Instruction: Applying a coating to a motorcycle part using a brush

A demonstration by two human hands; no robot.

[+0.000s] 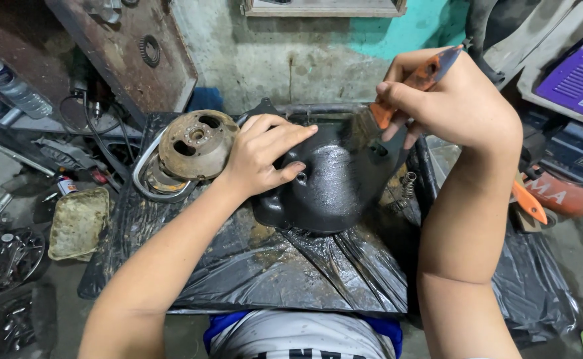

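A black, oily engine cover lies in the middle of a black plastic sheet. My left hand rests on the cover's upper left edge, fingers spread over it and gripping it. My right hand is raised above the cover's right side and holds an orange-handled paintbrush; its bristles point down towards the cover's upper right rim. A rusty round flywheel sits just left of my left hand, on top of a metal ring.
A coil spring lies right of the cover. A dirty shallow tray sits at the left with tools and a small bottle around it. An orange-handled tool and a purple box are at the right. A wall stands behind.
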